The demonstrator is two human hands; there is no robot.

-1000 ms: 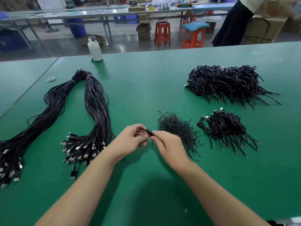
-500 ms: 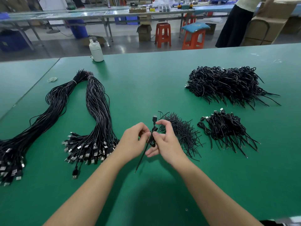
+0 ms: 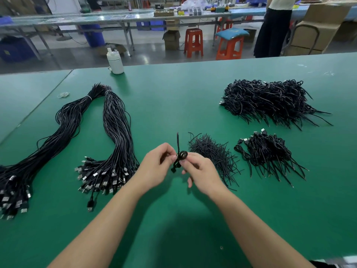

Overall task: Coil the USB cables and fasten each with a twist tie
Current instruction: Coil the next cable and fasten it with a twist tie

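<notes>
Judging by the piles, the job is well under way but far from done; at 2 o'clock on the green felt-covered work table [image 3: 173, 97] lies a large heap of coiled black cables [image 3: 270, 101], and nearer, at 3 o'clock of the hands, a smaller heap of coiled black cables [image 3: 268, 151] with their tie ends sticking out, both apparently finished; at 9 o'clock 2 long bundles of uncoiled black USB cables [image 3: 116, 132] lie stretched out with silver plugs fanned toward the near edge, so many cables appear to remain. Just at 3 o'clock of the hands sits a bristly pile of short black twist ties [image 3: 212, 153]. The cable in work, a thin black USB cable wound into a small tight coil [image 3: 182, 155], is held above the table at the centre, between both hands; the left hand [image 3: 156, 167] pinches it from 9 o'clock with curled fingers, and the right hand [image 3: 201, 171] pinches it from 3 o'clock, thumb and forefinger closed on the loop. A straight black strand rises from the coil toward 12 o'clock and a dark end, probably a plug, hangs toward 6 o'clock; whether the strand is tie or cable I cannot tell, so the fastening seems to be in progress.
</notes>
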